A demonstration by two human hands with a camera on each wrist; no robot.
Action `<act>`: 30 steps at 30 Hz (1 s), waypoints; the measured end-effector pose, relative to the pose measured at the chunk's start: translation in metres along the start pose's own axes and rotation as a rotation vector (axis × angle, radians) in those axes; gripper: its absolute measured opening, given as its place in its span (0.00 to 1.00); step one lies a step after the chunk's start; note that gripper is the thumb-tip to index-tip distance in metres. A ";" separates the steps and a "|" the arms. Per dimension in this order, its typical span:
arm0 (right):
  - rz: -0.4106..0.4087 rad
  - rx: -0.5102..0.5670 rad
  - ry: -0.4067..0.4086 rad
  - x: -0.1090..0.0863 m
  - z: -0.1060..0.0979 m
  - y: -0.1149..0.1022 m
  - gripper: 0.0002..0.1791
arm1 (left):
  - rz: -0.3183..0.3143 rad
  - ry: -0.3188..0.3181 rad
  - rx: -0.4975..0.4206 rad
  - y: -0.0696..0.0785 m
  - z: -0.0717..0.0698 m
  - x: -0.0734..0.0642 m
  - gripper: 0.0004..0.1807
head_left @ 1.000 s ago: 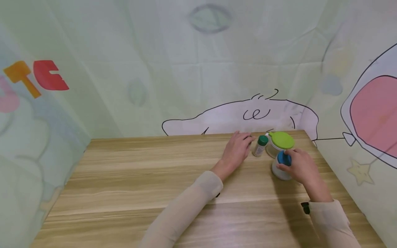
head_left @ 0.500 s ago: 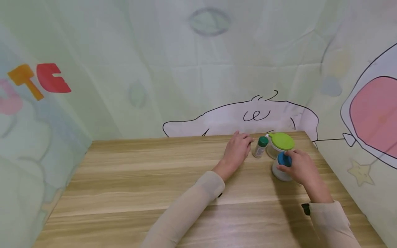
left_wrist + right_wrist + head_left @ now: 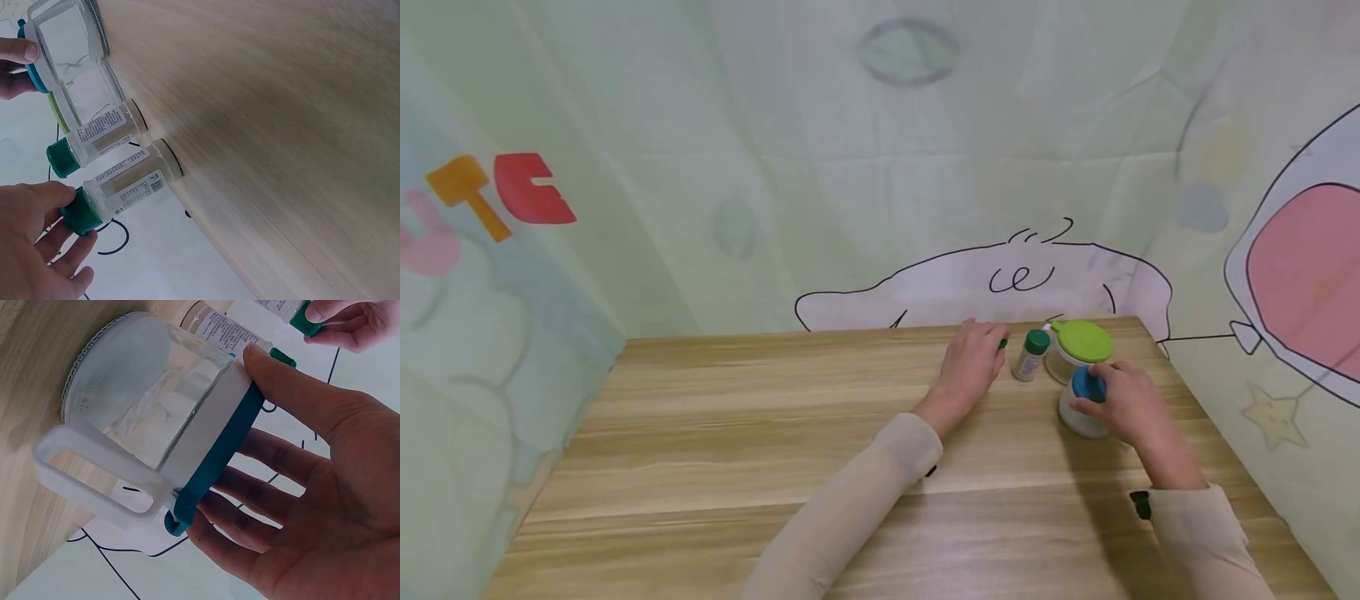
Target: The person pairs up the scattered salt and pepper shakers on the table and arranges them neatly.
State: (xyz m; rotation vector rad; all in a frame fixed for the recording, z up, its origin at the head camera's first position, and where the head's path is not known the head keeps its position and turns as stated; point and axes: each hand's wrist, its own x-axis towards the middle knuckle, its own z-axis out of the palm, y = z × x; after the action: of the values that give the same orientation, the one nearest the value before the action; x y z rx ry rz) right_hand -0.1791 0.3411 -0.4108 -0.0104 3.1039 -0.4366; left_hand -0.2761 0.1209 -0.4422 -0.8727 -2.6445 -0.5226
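Observation:
My left hand (image 3: 970, 362) pinches the green cap of a spice bottle (image 3: 140, 181) between thumb and fingers. That bottle stands on the table, mostly hidden behind the hand in the head view. Right beside it is a second green-capped spice bottle (image 3: 1030, 357), untouched. My right hand (image 3: 1129, 402) holds a glass seasoning jar (image 3: 147, 381) by its blue lid (image 3: 219, 453), thumb on one side and fingers on the other. The jar has a white collar and a white handle (image 3: 94, 450), and its base is on the table.
Behind the blue-lidded jar stands another jar with a lime-green lid (image 3: 1082, 342), near the back right corner. The wooden table (image 3: 737, 433) ends at a printed cloth backdrop (image 3: 790, 183) along the back and sides.
My left hand has shifted slightly left, and a bit of green cap shows at its fingertips. My right hand and the jars have stayed in place.

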 end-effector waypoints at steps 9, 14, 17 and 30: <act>-0.005 -0.001 0.004 0.001 0.000 -0.003 0.36 | -0.045 -0.045 0.062 -0.001 -0.001 0.001 0.13; 0.000 0.002 -0.004 0.001 -0.001 -0.002 0.36 | -0.045 -0.051 0.049 -0.001 -0.002 0.000 0.13; 0.003 0.000 -0.011 0.000 -0.001 -0.001 0.37 | -0.035 -0.040 0.005 -0.003 -0.002 -0.004 0.13; -0.025 -0.003 0.001 0.001 0.000 -0.001 0.36 | 0.016 0.091 -0.095 -0.013 -0.019 -0.016 0.13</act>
State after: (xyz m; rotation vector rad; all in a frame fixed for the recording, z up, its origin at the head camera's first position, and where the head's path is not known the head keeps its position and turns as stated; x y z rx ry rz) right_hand -0.1797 0.3400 -0.4107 -0.0483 3.1086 -0.4334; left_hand -0.2685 0.0949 -0.4352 -0.8753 -2.5469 -0.6718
